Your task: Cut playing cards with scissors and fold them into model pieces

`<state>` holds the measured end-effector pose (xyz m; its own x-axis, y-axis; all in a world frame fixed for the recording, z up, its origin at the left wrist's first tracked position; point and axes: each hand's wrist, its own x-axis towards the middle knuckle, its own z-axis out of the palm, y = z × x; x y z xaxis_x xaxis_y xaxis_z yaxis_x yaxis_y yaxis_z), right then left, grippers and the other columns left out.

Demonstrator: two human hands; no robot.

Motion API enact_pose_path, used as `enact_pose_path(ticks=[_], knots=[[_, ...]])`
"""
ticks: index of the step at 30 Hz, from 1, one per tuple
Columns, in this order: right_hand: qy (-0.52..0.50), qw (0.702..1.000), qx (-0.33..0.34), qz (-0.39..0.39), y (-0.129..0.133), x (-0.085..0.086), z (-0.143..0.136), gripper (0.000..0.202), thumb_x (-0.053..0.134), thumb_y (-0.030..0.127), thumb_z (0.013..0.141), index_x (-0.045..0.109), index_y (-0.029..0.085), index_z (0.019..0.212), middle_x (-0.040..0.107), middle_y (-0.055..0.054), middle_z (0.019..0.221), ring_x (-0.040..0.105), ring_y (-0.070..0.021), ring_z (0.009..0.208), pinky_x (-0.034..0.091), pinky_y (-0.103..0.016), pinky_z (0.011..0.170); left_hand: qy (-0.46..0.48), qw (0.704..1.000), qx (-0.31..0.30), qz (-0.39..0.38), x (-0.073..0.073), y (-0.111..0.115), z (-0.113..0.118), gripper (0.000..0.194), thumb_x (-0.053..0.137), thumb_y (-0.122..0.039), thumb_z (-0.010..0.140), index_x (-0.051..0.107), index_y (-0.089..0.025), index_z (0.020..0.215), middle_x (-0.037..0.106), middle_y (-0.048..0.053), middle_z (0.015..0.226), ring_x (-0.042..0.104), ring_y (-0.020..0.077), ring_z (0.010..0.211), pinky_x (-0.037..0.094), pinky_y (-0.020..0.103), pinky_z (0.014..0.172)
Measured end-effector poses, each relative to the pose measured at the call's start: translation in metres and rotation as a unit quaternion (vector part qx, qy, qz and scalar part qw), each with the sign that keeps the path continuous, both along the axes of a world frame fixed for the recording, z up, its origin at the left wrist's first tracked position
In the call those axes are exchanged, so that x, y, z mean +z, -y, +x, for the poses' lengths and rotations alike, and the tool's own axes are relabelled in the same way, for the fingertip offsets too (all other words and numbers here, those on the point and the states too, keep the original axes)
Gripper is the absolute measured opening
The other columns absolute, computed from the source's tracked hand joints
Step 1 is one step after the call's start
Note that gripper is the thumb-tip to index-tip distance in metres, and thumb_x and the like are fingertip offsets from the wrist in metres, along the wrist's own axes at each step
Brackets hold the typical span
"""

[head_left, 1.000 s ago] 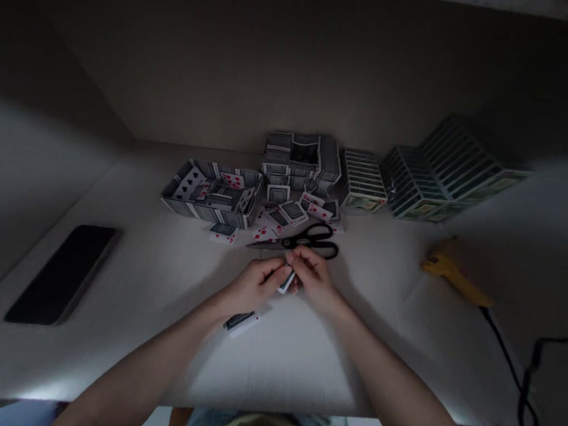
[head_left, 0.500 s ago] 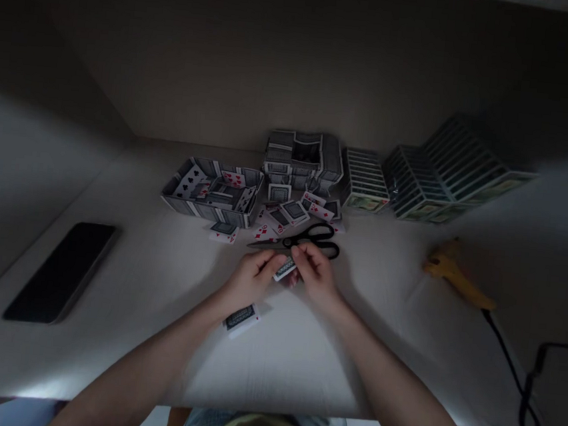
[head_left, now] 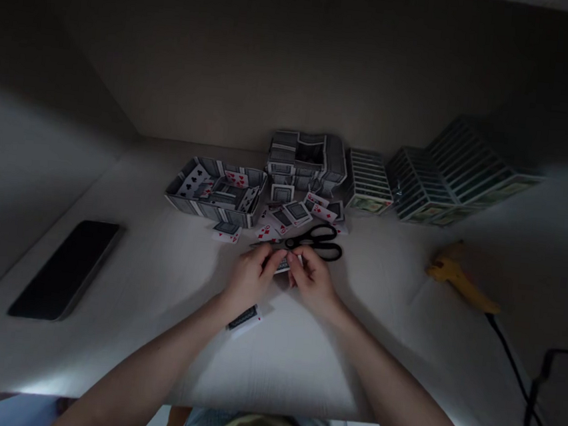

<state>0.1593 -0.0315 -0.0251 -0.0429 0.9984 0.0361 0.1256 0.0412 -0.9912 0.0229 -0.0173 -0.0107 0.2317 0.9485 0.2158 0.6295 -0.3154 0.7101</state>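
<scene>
Fingers of the left hand (head_left: pixel 251 278) and right hand (head_left: pixel 314 284) pinch a small playing card (head_left: pixel 283 266) between them, near the centre of the frame. Just beyond the fingertips lie black-handled scissors (head_left: pixel 291 243), with loose cards (head_left: pixel 297 212) above them; a dark-backed card (head_left: pixel 242 318) lies beside the left wrist. Farther out, an open box (head_left: pixel 204 209) stands left of centre, a phone (head_left: pixel 65 269) lies lower left, and a yellow glue gun (head_left: pixel 462 284) lies at right.
</scene>
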Motion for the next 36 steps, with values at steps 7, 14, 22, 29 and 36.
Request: enact_pose_path(ticks=[7, 14, 22, 29, 36], knots=[[0.088, 0.994, -0.048, 0.049, 0.002, -0.002, -0.001, 0.023, 0.045, 0.037, 0.083, 0.044, 0.021, 0.067, 0.044, 0.005, 0.052, 0.041, -0.0096, 0.046, 0.030, -0.022, 0.045, -0.073, 0.996, 0.035, 0.041, -0.006, 0.006, 0.007, 0.027, 0.040, -0.031, 0.085, 0.048, -0.018, 0.063, 0.051, 0.000, 0.052, 0.045, 0.0101, 0.046, 0.026, 0.023, 0.046], [0.160, 0.974, -0.109, 0.120, 0.007, 0.004, -0.006, 0.023, 0.046, 0.031, 0.082, 0.042, 0.021, 0.062, 0.042, 0.004, 0.052, 0.037, -0.0105, 0.049, 0.027, -0.023, 0.049, -0.083, 0.989, -0.016, 0.123, -0.005, 0.011, 0.006, 0.027, 0.038, -0.026, 0.085, 0.047, -0.018, 0.061, 0.050, -0.001, 0.050, 0.045, 0.0088, 0.045, 0.028, 0.022, 0.047], [0.127, 0.976, -0.134, 0.115, 0.003, 0.006, -0.005, 0.029, 0.047, 0.032, 0.083, 0.040, 0.020, 0.058, 0.038, 0.006, 0.049, 0.034, -0.0090, 0.045, 0.025, -0.022, 0.045, -0.085, 0.985, -0.011, 0.148, 0.000, 0.014, 0.007, 0.032, 0.039, -0.027, 0.086, 0.047, -0.017, 0.056, 0.051, 0.000, 0.046, 0.047, 0.0090, 0.042, 0.028, 0.023, 0.046], [-0.016, 0.988, -0.154, 0.007, 0.003, 0.011, -0.005, 0.033, 0.048, 0.044, 0.081, 0.044, 0.020, 0.059, 0.039, 0.008, 0.040, 0.037, -0.0076, 0.034, 0.028, -0.021, 0.036, 0.041, 0.999, -0.021, -0.021, 0.008, 0.017, 0.009, 0.037, 0.037, -0.035, 0.087, 0.047, -0.018, 0.056, 0.056, -0.001, 0.045, 0.052, 0.0081, 0.042, 0.037, 0.019, 0.046], [-0.102, 0.986, -0.131, -0.025, 0.007, 0.019, -0.006, 0.035, 0.052, 0.047, 0.079, 0.045, 0.019, 0.059, 0.040, 0.009, 0.036, 0.037, -0.0060, 0.030, 0.030, -0.018, 0.035, 0.172, 0.975, -0.016, -0.141, 0.009, 0.018, 0.012, 0.040, 0.037, -0.041, 0.086, 0.044, -0.017, 0.055, 0.051, -0.005, 0.039, 0.048, 0.0068, 0.034, 0.036, 0.017, 0.037]])
